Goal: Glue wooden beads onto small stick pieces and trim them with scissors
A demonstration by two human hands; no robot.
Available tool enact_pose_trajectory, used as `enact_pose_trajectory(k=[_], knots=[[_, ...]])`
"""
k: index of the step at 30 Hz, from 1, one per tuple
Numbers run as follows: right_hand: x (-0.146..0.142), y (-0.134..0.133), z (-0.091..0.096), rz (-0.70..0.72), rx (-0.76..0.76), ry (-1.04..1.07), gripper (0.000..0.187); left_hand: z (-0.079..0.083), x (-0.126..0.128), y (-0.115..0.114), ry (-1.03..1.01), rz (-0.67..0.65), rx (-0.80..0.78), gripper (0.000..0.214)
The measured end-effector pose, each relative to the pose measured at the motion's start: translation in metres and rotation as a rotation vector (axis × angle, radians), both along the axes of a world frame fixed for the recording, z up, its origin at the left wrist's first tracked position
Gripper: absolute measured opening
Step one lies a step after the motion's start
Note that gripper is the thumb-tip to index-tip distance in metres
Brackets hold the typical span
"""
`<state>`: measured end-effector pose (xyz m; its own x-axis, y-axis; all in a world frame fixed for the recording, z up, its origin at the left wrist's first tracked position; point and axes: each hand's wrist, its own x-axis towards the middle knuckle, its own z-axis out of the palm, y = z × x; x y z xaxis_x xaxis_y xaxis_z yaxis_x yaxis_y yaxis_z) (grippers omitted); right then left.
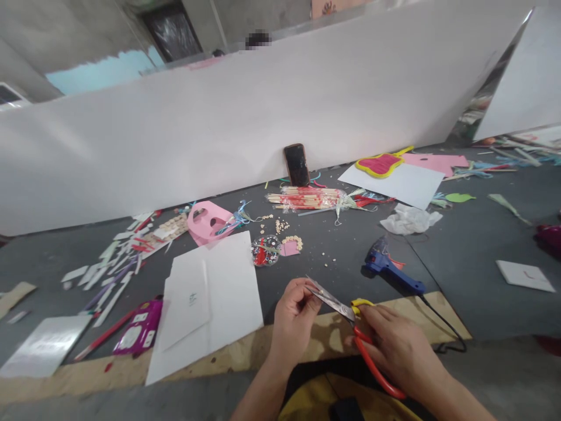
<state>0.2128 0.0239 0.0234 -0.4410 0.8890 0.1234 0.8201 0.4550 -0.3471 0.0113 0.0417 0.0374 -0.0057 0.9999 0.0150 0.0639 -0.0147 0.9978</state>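
Observation:
My right hand (397,345) is closed round the red and yellow handles of a pair of scissors (350,318). Their metal blades point left toward my left hand (293,316). That hand's fingers are curled in a pinch at the blade tips; what they hold is too small to make out. Both hands hover over the near edge of the dark grey table (464,257), above a brown cardboard strip (245,351).
A blue glue gun (388,266) with its black cord lies just beyond my right hand. White paper sheets (214,292) lie to the left, and past them a pink packet (138,336) and paper scraps. Farther back: bundled sticks (307,197), a phone (297,165), beads, a pink cut-out (205,222).

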Motion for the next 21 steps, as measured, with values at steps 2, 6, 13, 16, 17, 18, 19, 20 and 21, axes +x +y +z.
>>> enact_pose_trajectory(k=[2, 6, 13, 16, 17, 18, 19, 20, 21], knots=[[0.001, 0.0, 0.0, -0.005, 0.007, 0.01, 0.032, 0.0, 0.001, 0.0, -0.008, -0.004, -0.005, 0.016], [0.002, 0.001, -0.002, -0.001, 0.059, 0.026, 0.03, -0.002, 0.001, 0.0, -0.049, -0.002, 0.006, 0.011], [-0.004, 0.0, 0.007, -0.045, 0.048, 0.042, 0.034, -0.001, 0.0, 0.001, -0.049, -0.012, 0.057, 0.013], [-0.003, 0.001, 0.01, -0.052, 0.045, 0.04, 0.039, 0.002, 0.0, 0.002, -0.041, -0.022, 0.069, 0.013], [-0.002, 0.001, 0.009, -0.048, 0.042, 0.034, 0.039, 0.003, 0.001, 0.003, -0.037, -0.023, 0.069, 0.014], [-0.001, 0.001, 0.009, -0.043, 0.038, 0.025, 0.038, 0.004, 0.001, 0.003, -0.032, -0.024, 0.066, 0.014], [0.0, 0.001, 0.008, -0.039, 0.032, 0.016, 0.037, 0.005, 0.002, 0.003, -0.029, -0.027, 0.06, 0.015], [0.001, 0.001, 0.007, -0.034, 0.024, 0.008, 0.035, 0.005, 0.003, 0.004, -0.028, -0.032, 0.054, 0.015], [0.003, 0.001, 0.006, -0.029, 0.014, 0.001, 0.033, 0.005, 0.004, 0.004, -0.03, -0.037, 0.051, 0.016]])
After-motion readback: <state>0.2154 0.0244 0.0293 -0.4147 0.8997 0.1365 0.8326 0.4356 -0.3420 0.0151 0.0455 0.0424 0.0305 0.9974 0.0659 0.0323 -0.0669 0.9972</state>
